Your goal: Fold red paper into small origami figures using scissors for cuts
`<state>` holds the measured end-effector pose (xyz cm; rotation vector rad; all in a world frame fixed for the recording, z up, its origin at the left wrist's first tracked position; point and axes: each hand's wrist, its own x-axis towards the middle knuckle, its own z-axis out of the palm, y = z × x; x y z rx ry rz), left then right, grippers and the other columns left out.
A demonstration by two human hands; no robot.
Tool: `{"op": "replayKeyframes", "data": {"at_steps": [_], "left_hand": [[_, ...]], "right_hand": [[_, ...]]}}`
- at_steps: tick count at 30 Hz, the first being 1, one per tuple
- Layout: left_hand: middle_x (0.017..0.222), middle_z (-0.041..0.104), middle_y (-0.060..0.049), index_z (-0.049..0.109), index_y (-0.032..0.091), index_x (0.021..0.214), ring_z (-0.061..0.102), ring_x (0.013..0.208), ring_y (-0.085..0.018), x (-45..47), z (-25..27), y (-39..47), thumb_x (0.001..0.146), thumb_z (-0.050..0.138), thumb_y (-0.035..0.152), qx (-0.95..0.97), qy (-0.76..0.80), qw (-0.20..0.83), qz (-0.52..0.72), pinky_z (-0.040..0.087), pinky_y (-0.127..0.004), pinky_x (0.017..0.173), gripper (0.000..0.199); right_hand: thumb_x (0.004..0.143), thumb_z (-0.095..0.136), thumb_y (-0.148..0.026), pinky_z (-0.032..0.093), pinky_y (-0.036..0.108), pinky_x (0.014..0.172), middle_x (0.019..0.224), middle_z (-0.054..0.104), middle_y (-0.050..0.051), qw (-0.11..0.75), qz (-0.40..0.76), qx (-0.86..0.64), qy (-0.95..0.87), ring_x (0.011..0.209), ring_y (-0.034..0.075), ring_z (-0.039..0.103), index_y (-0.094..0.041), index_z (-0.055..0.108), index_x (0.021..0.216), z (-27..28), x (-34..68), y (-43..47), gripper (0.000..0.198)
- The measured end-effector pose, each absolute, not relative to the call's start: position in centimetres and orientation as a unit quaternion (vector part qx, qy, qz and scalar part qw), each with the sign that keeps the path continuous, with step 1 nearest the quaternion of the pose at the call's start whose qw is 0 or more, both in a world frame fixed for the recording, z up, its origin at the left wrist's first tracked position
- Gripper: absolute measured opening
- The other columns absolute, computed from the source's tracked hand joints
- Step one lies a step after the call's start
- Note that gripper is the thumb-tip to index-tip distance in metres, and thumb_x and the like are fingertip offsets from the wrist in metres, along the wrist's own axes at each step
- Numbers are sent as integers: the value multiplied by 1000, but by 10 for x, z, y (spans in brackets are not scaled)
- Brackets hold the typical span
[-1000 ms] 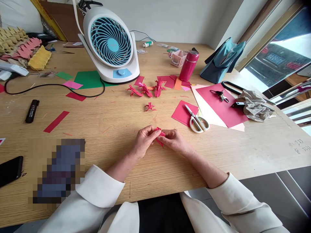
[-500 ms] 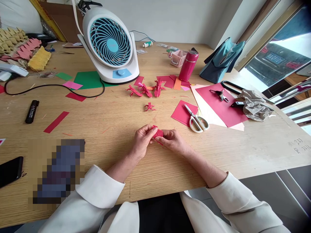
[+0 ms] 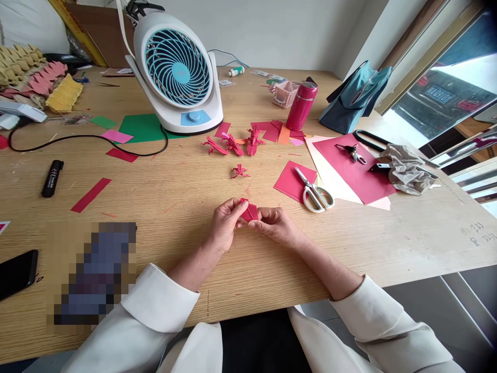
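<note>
A small folded piece of red paper (image 3: 250,212) is held between my hands above the near middle of the table. My left hand (image 3: 227,220) pinches its left side, thumb on top. Thumb and fingers of my right hand (image 3: 276,224) grip its right lower edge. Crease lines show on the paper's face; its underside is hidden by my fingers. Just beyond lies a small red folded paper figure (image 3: 239,171), and behind it stand several larger red folded figures (image 3: 234,143).
White-handled scissors (image 3: 316,194) rest on red paper squares (image 3: 289,178) to the right. A fan (image 3: 178,72) stands at the back, beside a pink flask (image 3: 302,106) and a teal bag (image 3: 354,98). A black marker (image 3: 52,178) and phone (image 3: 17,274) lie left.
The red paper has turned slightly in my fingers and shifted a little left, so more of its flat face shows. Both hands keep hold of it.
</note>
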<state>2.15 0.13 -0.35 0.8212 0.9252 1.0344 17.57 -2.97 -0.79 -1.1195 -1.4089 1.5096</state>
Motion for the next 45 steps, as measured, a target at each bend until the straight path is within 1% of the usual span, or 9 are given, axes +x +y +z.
{"op": "replayKeyframes", "data": {"at_steps": [6,14,20,22,25,32,38,40,45], "left_hand": [[60,53,4,55,15,65,38,49,-4,20,-2,2,62,82,39,362,418,692,464,25,-19,45,36],[61,53,5,56,15,67,39,49,-4,21,-2,1,61,83,38,358,421,693,464,27,-19,45,35],[59,48,7,53,15,66,35,48,-2,15,-3,9,60,86,38,319,413,705,480,27,-16,43,41],[62,48,7,54,15,68,35,48,-2,12,-5,13,57,88,36,293,417,703,497,28,-15,42,42],[63,48,7,55,15,69,34,49,-1,9,-8,17,57,88,35,288,414,706,497,28,-14,42,41],[63,53,5,57,15,70,37,49,-3,12,-6,13,60,87,41,327,418,704,471,29,-16,43,41],[60,52,5,57,15,67,37,48,-3,14,-5,9,58,87,48,372,429,690,448,28,-17,42,46],[59,49,5,56,15,67,37,49,-4,15,-6,9,58,87,49,375,434,689,443,29,-17,42,46],[57,43,5,56,16,65,37,50,-6,15,-8,7,67,81,52,409,438,657,457,31,-16,42,44]], "right_hand": [[73,75,-60,21,24,49,52,36,-8,382,580,-450,-561,50,6,28,-19,44,61,-5,176,-30,52],[72,75,-62,21,24,49,54,35,-8,376,560,-472,-568,51,6,26,-20,42,58,-6,176,-30,55],[74,75,-58,23,25,51,59,40,-6,372,561,-439,-595,55,8,32,-18,49,63,-8,177,-32,49],[74,76,-58,22,25,51,59,41,-6,367,563,-435,-599,55,8,31,-18,50,63,-8,178,-32,49],[74,75,-60,21,25,50,58,38,-7,361,575,-440,-588,53,8,29,-18,50,65,-6,178,-32,49],[82,63,-66,23,24,50,60,40,-6,340,576,-459,-584,55,9,32,-17,55,79,-2,180,-31,50],[79,67,-63,23,24,50,57,38,-6,342,557,-465,-597,53,8,31,-18,51,67,-4,177,-31,49],[79,67,-61,22,24,49,55,38,-6,351,555,-469,-591,52,8,30,-18,50,67,-5,177,-31,48],[81,64,-62,20,24,48,54,35,-8,376,556,-475,-569,49,7,28,-20,46,66,-5,176,-30,48]]}}
